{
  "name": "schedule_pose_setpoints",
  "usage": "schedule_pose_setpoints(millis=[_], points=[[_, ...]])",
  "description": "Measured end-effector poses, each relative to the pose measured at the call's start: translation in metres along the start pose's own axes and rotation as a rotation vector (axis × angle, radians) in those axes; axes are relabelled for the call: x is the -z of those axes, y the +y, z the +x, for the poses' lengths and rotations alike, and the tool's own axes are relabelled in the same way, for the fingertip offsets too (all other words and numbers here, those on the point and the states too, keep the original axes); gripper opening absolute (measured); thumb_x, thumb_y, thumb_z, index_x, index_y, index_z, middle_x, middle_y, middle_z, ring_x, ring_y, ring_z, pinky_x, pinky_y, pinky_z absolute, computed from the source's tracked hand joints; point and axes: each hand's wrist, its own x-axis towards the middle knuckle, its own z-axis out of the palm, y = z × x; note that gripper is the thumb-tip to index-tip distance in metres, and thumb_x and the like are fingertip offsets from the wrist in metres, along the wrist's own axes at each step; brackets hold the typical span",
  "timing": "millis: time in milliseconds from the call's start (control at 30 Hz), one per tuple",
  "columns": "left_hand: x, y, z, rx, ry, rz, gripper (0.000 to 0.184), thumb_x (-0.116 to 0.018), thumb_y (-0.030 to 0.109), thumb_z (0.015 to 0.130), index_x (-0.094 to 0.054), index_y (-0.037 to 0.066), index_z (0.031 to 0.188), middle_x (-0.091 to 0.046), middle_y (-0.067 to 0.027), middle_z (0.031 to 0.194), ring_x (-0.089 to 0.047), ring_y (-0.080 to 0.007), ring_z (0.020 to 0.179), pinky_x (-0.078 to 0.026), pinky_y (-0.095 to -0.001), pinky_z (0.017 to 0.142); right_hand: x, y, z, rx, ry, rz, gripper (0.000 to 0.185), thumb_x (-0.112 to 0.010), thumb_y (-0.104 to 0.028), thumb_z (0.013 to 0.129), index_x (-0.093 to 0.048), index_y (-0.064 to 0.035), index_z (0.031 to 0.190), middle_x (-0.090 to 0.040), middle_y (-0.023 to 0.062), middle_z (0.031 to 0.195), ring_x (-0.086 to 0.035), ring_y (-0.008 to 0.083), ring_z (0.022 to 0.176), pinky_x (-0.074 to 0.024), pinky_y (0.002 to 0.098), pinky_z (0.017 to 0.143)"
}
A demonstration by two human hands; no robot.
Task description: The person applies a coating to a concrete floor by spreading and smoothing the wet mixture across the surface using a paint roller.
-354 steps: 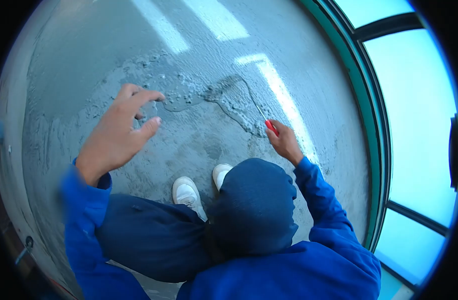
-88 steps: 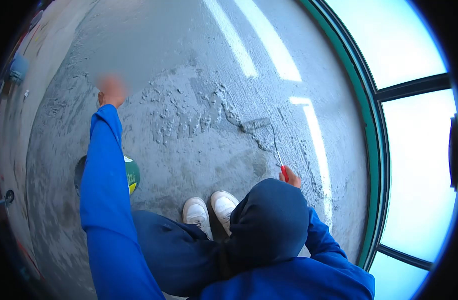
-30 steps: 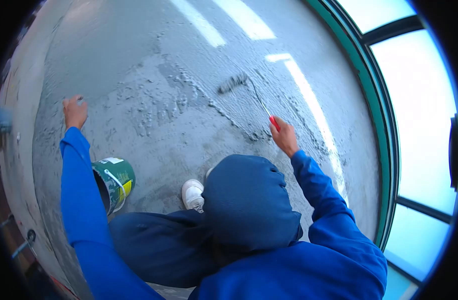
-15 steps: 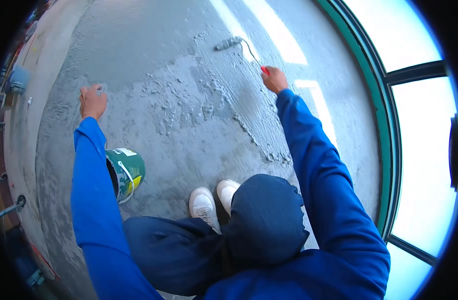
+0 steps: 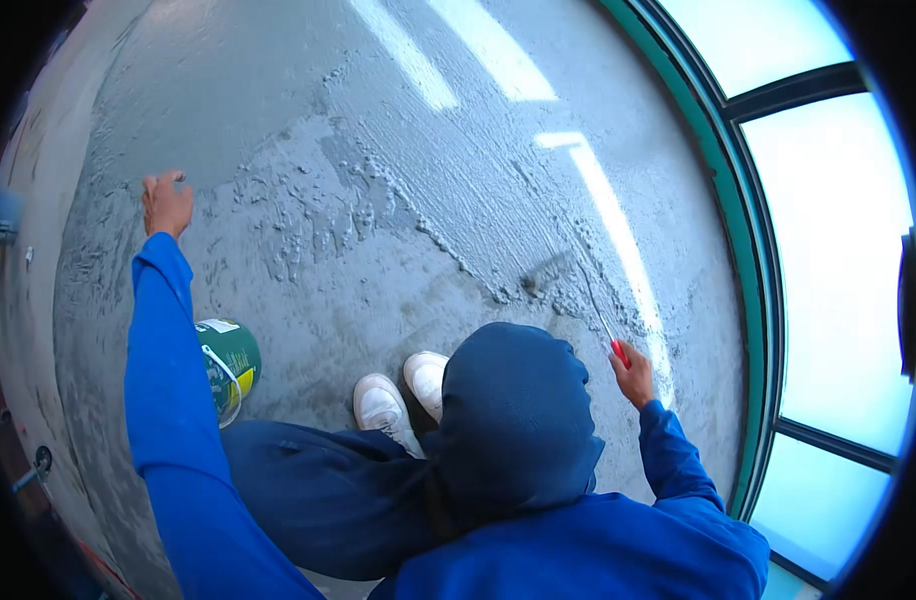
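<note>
My right hand (image 5: 635, 375) is closed around the red handle of a paint roller (image 5: 549, 272). The roller's grey, coated head rests on the floor, up and left of that hand, at the edge of a wet, ridged grey coating (image 5: 458, 190). Out to the left, my left hand (image 5: 168, 205) hangs over the floor with loosely bent fingers and holds nothing that I can make out. Below it, a green bucket (image 5: 240, 355) with a white handle lies tipped on its side, partly hidden behind my left sleeve.
My white shoes (image 5: 383, 405) stand on grey floor between the bucket and my knee. A green frame (image 5: 728, 190) with bright panes runs along the right side. Clutter lines the far left edge, blurred. Light reflects in strips off the coating.
The roller has come across the coating toward me and to the right, drawn by my right hand. My left hand stays raised on the left. The view has shifted a little.
</note>
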Motion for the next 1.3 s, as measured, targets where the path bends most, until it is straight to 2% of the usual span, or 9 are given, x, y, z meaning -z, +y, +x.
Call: schedule_pose_setpoints(millis=[133,233,433,600,733,900,967,1233,1300], points=[[-0.001,-0.008,0.001,0.000,-0.069,-0.044,0.029,-0.056,0.019,0.083,-0.057,0.014,0.112,-0.036,-0.0164,0.127,-0.044,-0.0375,0.111,-0.042,-0.0451,0.089,-0.001,0.008,0.000,0.026,0.067,0.115,0.036,-0.061,-0.022,0.081,-0.059,-0.0003,0.109,-0.064,0.0198,0.088,-0.063,0.0230,0.080,-0.0470,0.0345,0.072],[0.015,0.005,-0.006,0.042,-0.116,-0.034,0.031,-0.055,0.019,0.083,-0.056,0.014,0.113,-0.035,-0.0166,0.129,-0.042,-0.0373,0.113,-0.042,-0.0447,0.090,-0.018,-0.010,0.050,0.071,0.083,0.108,0.036,-0.061,-0.025,0.081,-0.060,-0.0022,0.108,-0.063,0.0204,0.084,-0.064,0.0298,0.079,-0.0472,0.0363,0.071],[0.019,-0.008,-0.015,0.050,-0.093,-0.031,0.033,-0.056,0.017,0.083,-0.055,0.012,0.115,-0.031,-0.0160,0.134,-0.038,-0.0363,0.120,-0.040,-0.0456,0.093,-0.043,-0.106,0.200,0.293,0.236,0.152,0.034,-0.059,-0.027,0.079,-0.062,-0.0058,0.105,-0.062,0.0227,0.085,-0.062,0.0376,0.081,-0.0475,0.0411,0.072],[0.030,-0.015,-0.025,0.086,-0.059,0.020,0.033,-0.055,0.016,0.084,-0.054,0.012,0.116,-0.030,-0.0155,0.136,-0.035,-0.0359,0.123,-0.040,-0.0467,0.095,-0.041,-0.179,0.304,0.353,0.226,0.181,0.037,-0.059,-0.030,0.077,-0.063,-0.0065,0.105,-0.063,0.0232,0.091,-0.061,0.0377,0.086,-0.0473,0.0406,0.078],[0.035,-0.022,-0.023,0.111,-0.106,0.050,0.032,-0.056,0.016,0.084,-0.055,0.013,0.116,-0.031,-0.0157,0.135,-0.037,-0.0361,0.121,-0.041,-0.0447,0.094,-0.027,-0.186,0.335,0.290,0.210,0.109,0.039,-0.059,-0.033,0.078,-0.062,-0.0090,0.109,-0.063,0.0209,0.099,-0.061,0.0359,0.092,-0.0471,0.0388,0.082],[0.032,-0.020,-0.017,0.102,-0.048,0.045,0.032,-0.056,0.018,0.083,-0.056,0.013,0.114,-0.036,-0.0155,0.130,-0.043,-0.0355,0.115,-0.041,-0.0417,0.092,-0.018,-0.104,0.289,0.306,0.194,-0.031,0.039,-0.057,-0.035,0.080,-0.061,-0.0111,0.111,-0.063,0.0182,0.100,-0.059,0.0351,0.093,-0.0454,0.0403,0.084],[0.025,-0.023,-0.011,0.051,-0.034,0.070,0.032,-0.056,0.018,0.083,-0.056,0.013,0.115,-0.037,-0.0154,0.128,-0.044,-0.0350,0.113,-0.041,-0.0416,0.092,-0.011,-0.062,0.242,0.326,0.200,-0.022,0.037,-0.058,-0.032,0.081,-0.060,-0.0082,0.109,-0.063,0.0185,0.097,-0.060,0.0354,0.090,-0.0454,0.0412,0.081],[0.003,-0.024,0.011,-0.017,-0.047,0.081,0.032,-0.054,0.018,0.084,-0.055,0.012,0.115,-0.040,-0.0170,0.124,-0.047,-0.0350,0.110,-0.041,-0.0428,0.091,0.023,0.110,0.046,-0.020,0.094,-0.110,0.038,-0.062,-0.027,0.080,-0.059,-0.0058,0.111,-0.062,0.0190,0.103,-0.059,0.0345,0.095,-0.0458,0.0390,0.084],[-0.003,-0.026,0.016,-0.015,-0.031,0.049,0.031,-0.054,0.018,0.084,-0.055,0.012,0.115,-0.040,-0.0173,0.124,-0.047,-0.0355,0.110,-0.041,-0.0431,0.091,0.036,0.141,0.012,-0.063,0.059,-0.049,0.037,-0.062,-0.026,0.080,-0.060,-0.0049,0.110,-0.063,0.0193,0.098,-0.061,0.0318,0.091,-0.0462,0.0377,0.081]])
